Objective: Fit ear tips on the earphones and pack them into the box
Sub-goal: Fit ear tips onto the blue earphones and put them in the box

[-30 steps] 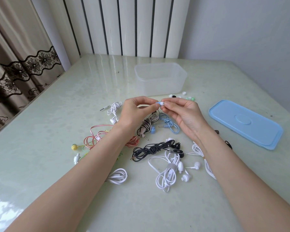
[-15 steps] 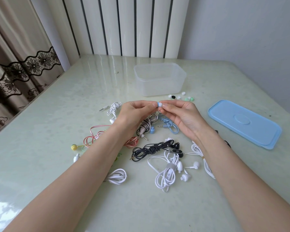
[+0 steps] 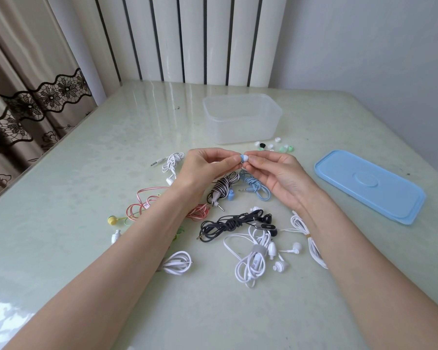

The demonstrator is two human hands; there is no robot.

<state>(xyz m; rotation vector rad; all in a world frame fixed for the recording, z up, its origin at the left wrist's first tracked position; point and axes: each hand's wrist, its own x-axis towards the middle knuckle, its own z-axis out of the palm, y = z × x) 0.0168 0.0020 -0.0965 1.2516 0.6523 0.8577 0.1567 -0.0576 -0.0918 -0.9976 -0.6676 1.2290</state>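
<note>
Earbud pinched btwn left hand & right hand.

Bright, soft daylight — glare on the glossy table — edges bowed

A pale green glossy table fills the view and reflects daylight at its near left corner. Behind its far edge stand white vertical panels with dark gaps. A beige curtain with black lace trim hangs along the left edge, and a plain grey wall is on the right.
</note>
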